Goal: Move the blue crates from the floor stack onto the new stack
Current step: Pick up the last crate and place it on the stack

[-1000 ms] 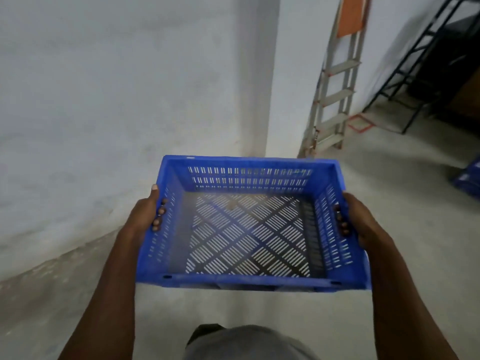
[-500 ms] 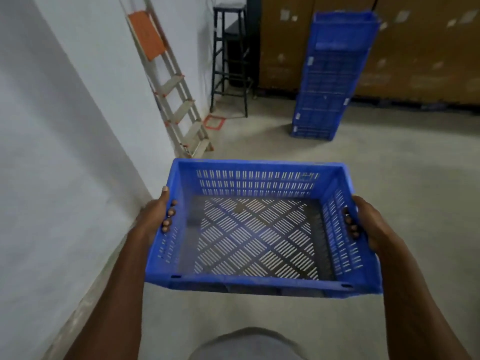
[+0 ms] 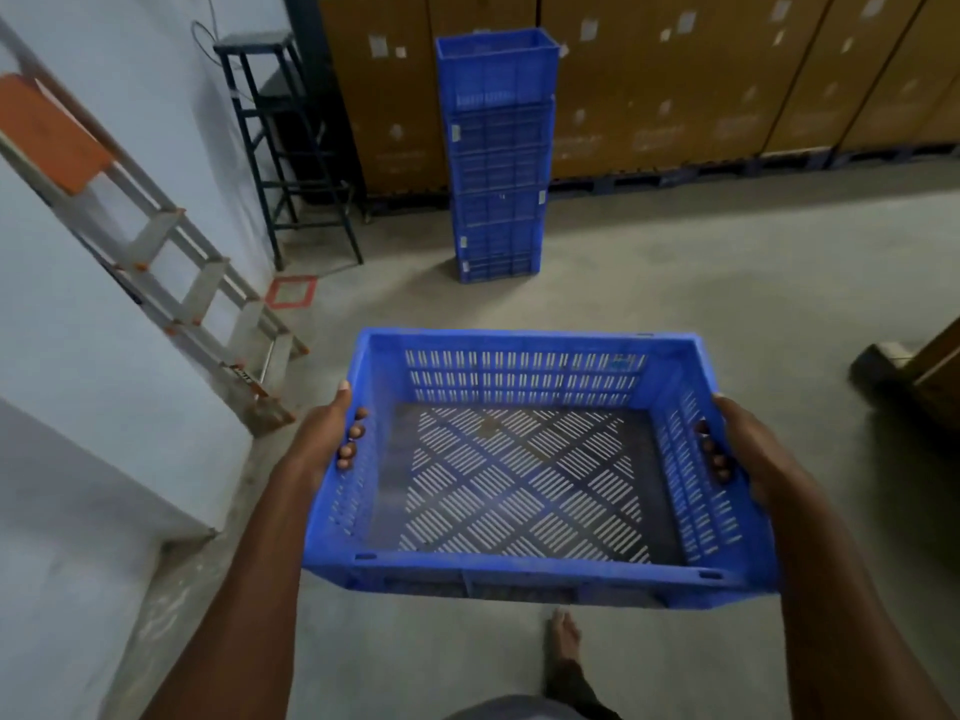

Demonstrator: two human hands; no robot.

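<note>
Level at waist height, the crate (image 3: pixel 524 475) hangs between left hand (image 3: pixel 324 439) and right hand (image 3: pixel 748 449), each clamped on a side wall's handle slot, ready to carry to the stack (image 3: pixel 496 158) ahead

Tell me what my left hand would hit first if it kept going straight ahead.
Likely bare floor first; the left hand, gripping the crate, points roughly toward the crate stack, though depth is unclear.
</note>
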